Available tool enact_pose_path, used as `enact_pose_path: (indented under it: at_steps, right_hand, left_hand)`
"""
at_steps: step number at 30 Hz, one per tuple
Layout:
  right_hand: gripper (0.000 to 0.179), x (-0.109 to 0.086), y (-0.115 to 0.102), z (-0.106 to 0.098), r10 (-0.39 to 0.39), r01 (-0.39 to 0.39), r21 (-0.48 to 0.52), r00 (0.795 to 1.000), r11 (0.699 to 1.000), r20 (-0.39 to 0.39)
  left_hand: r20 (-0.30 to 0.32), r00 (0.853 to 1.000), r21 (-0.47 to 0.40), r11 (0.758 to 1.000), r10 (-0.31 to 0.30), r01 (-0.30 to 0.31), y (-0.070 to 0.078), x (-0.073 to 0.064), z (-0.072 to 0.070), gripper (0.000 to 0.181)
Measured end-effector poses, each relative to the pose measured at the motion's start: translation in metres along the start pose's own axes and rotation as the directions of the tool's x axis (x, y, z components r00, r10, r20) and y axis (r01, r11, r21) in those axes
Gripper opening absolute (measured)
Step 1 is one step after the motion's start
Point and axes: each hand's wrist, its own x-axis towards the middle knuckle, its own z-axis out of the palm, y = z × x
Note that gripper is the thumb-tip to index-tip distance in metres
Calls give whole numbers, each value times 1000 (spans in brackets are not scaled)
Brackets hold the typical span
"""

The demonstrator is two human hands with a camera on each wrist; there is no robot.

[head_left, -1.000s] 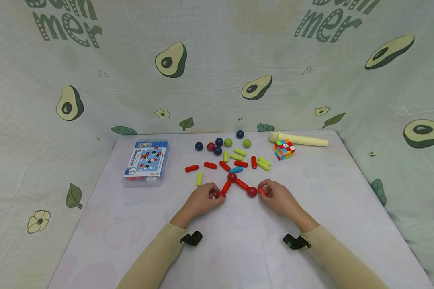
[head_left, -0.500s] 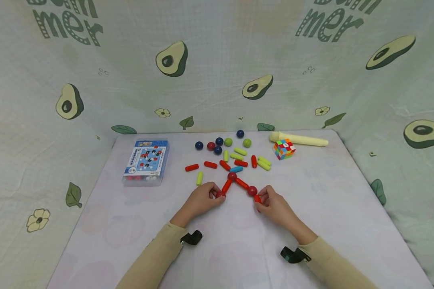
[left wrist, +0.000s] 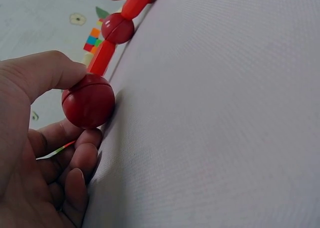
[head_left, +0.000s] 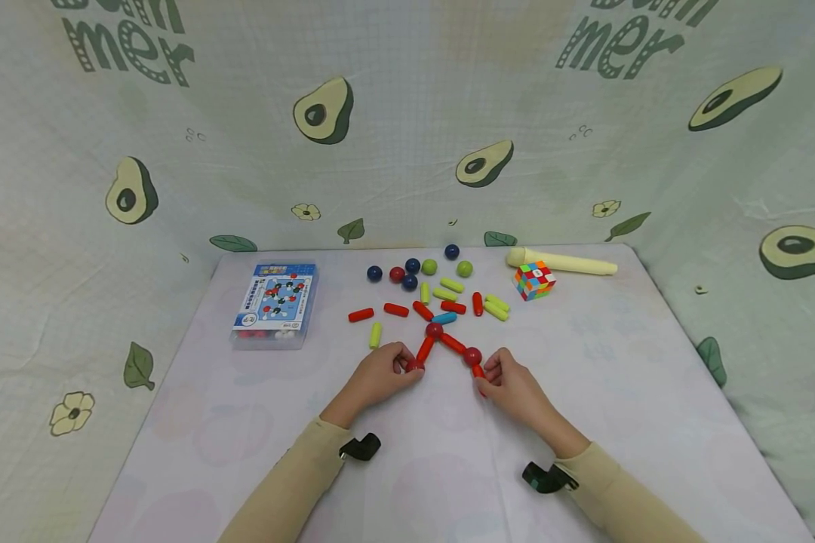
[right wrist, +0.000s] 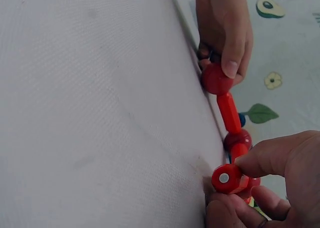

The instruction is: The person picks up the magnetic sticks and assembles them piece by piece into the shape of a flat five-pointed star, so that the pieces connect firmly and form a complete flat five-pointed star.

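My left hand [head_left: 380,373] pinches a dark red ball [left wrist: 89,105] between thumb and fingers. From that ball a red rod [head_left: 425,349] runs to a middle red ball [head_left: 435,330]. A second red rod [head_left: 453,343] links the middle ball to a right-hand red ball [head_left: 472,356]. My right hand [head_left: 516,383] pinches another red rod [right wrist: 231,180] by its near end. Its far end meets the right-hand ball. In the right wrist view, a pale round disc shows in the rod's facing end. The pieces form a bent chain lying on the table.
Loose red rods [head_left: 395,310], yellow-green rods [head_left: 444,295] and a blue rod [head_left: 444,319] lie just beyond the chain. Farther back are dark blue balls [head_left: 374,274] and green balls [head_left: 465,268]. A boxed kit [head_left: 275,305] stands left; a puzzle cube [head_left: 534,281] and cream stick [head_left: 577,264] lie right.
My right hand has brought its rod from the right side of the ball to its near side, where the two now meet. The chain has shifted slightly. My left hand stays put.
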Motion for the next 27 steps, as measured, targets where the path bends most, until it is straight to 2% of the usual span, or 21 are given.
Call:
enact_pose_path:
  at_steps: [6, 15, 20, 24, 27]
  right_hand:
    - [32, 2, -1, -2, -10, 10, -24, 1000, 1000, -2]
    - [51, 10, 2, -1, -151, 151, -8, 987, 988, -49]
    - [45, 13, 4, -1, -196, 195, -29, 979, 980, -48]
    - [39, 15, 6, 0, -211, 209, -42, 976, 977, -58]
    - [37, 15, 7, 1, -220, 218, -39, 973, 975, -68]
  left_hand:
    - [-4, 1000, 0, 1000, -10, 10, 1, 0, 0, 28]
    - [-5, 1000, 9, 1000, -9, 9, 0, 1, 1, 29]
    - [-16, 1000, -9, 1000, 5, -5, 0, 0, -1, 28]
    - [-66, 998, -40, 999, 1, -3, -2, -1, -4, 22]
    - [-160, 987, -61, 998, -9, -1, -3, -1, -7, 17]
